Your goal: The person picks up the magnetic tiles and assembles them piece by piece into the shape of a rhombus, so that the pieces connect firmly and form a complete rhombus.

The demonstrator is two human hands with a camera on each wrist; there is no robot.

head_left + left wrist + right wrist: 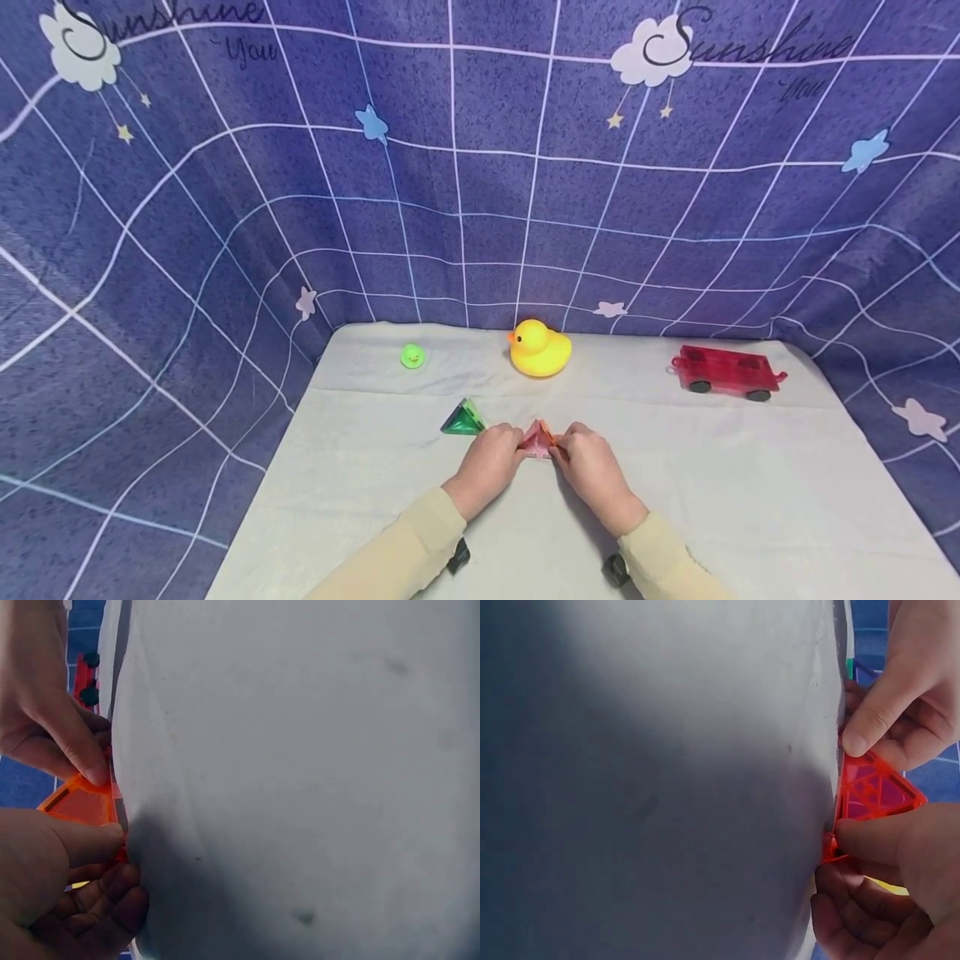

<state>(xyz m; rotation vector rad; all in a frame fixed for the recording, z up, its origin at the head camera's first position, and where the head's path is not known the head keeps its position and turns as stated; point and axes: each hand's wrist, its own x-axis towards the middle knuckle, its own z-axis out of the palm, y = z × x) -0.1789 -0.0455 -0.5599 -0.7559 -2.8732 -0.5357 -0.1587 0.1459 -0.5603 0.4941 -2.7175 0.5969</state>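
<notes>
A small see-through pyramid of red and orange triangular magnetic tiles (pixel 537 442) stands on the white-covered table between my hands. My left hand (pixel 486 468) pinches its left lower corner with thumb and fingers. On the opposite side my right hand (pixel 597 475) pinches the right lower corner. Both wrist views show the thumbs against the tile edges close to the cloth, with the left thumb (pixel 90 838) and the right thumb (pixel 877 836) nearest their own cameras. Just beyond my left hand sits a green pyramid of similar tiles (pixel 462 419), partly covered by the fingers.
Behind stands a yellow rubber duck (pixel 542 350), with a small round green toy (pixel 412 357) to its left. A red see-through wheeled car base (pixel 726 372) lies at the back right. Blue gridded cloth (pixel 495 183) hangs round the back and sides of the table (pixel 360 500).
</notes>
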